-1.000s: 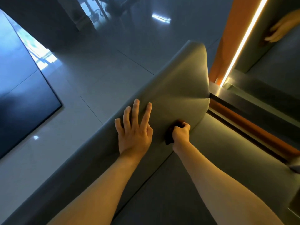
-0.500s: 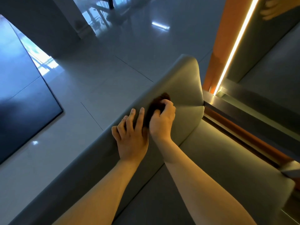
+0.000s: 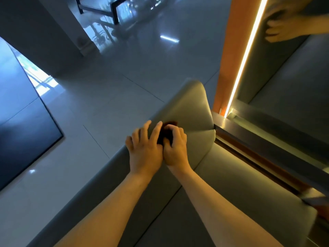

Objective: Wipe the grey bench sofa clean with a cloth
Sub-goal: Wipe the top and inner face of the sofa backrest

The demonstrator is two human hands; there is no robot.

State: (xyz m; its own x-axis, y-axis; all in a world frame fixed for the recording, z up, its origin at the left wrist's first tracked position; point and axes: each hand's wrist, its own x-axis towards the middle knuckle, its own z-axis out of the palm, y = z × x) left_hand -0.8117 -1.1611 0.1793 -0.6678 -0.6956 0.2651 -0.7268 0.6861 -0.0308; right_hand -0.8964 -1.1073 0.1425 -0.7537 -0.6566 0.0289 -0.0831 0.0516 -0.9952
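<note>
Head view, looking down along the grey bench sofa (image 3: 188, 107) toward its rounded end beside the orange wall panel (image 3: 229, 50) and lit strip (image 3: 246, 56).

- On the top edge of the backrest, left hand (image 3: 145, 154) laid flat, fingers spread and straight, gripping nothing. Index finger just beside the cloth (image 3: 165, 134), perhaps touching it.
- Against its thumb side, right hand (image 3: 176, 150), fingers curled round the cloth and pressing it onto the backrest.
- Cloth dark, bunched into a small wad, mostly hidden under the right fingers. Placed on the upper face of the backrest, near the sofa's end.
- Seat cushion (image 3: 231, 202) below and to the right, touched by neither hand.
- Beyond the backrest, glossy tiled floor (image 3: 115, 90); at left, a dark panel (image 3: 21, 125); at top right, a reflected hand (image 3: 284, 25) in the mirrored wall.

Judged as mid-wipe: working the top of the backrest close to its end, with the left hand as a brace. Share of the sofa already done: impossible to tell, with no dirt or damp streaks visible.

Next move likely calls for sliding the wad on toward the rounded corner under firm downward pressure. Calls also for shifting the left hand aside, to avoid running strokes into it. After that, probably the front face and the seat.
</note>
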